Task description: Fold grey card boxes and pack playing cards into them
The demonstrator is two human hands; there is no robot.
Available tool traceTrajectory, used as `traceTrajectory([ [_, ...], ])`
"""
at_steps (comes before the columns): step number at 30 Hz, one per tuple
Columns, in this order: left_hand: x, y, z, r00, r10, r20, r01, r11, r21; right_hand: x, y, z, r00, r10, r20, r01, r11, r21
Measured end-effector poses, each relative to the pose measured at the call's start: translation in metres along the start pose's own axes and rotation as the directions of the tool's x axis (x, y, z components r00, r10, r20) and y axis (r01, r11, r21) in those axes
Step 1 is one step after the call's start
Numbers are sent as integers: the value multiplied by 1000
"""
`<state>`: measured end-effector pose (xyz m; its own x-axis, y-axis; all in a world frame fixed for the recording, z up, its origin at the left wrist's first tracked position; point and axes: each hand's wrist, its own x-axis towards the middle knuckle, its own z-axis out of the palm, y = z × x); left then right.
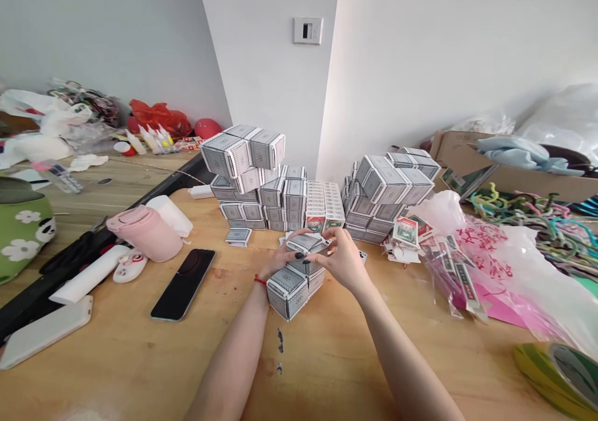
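Note:
Several cubes folded from grey-patterned playing cards are joined into a block [288,289] on the table in front of me. My left hand [280,261] is closed around the far left side of this block, dark-nailed thumb across it. From the right, my right hand [343,260] grips the block, thumb on its side and fingers at the edge of the upper card cube [306,243]. Part of that cube is hidden behind my fingers. Just beyond my hands stand small card boxes [324,204] in stacked columns.
Larger stacks of card cubes rise at back left [247,178] and back right [385,190]. A phone [184,284], a pink roll [146,233] and a white power bank [47,332] lie left. On the right are crumpled plastic bags [495,253], yellow-green tape [560,371] and a cardboard box [527,181].

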<state>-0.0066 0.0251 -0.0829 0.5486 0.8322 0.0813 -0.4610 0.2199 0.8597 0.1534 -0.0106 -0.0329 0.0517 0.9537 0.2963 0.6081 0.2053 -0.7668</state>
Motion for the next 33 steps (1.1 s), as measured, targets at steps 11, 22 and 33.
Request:
traceTrajectory([
  [11,2,44,15,994,102,28,-106,961,255,2,-4,-13,978,-208,-28,210,966,150],
  [22,-13,72,20,992,110,-69,-25,685,729,-1,-3,-17,921,-372,113,364,928,85],
  [33,6,58,37,941,-77,-330,111,990,86,-7,-18,-23,875,-453,172,453,891,44],
])
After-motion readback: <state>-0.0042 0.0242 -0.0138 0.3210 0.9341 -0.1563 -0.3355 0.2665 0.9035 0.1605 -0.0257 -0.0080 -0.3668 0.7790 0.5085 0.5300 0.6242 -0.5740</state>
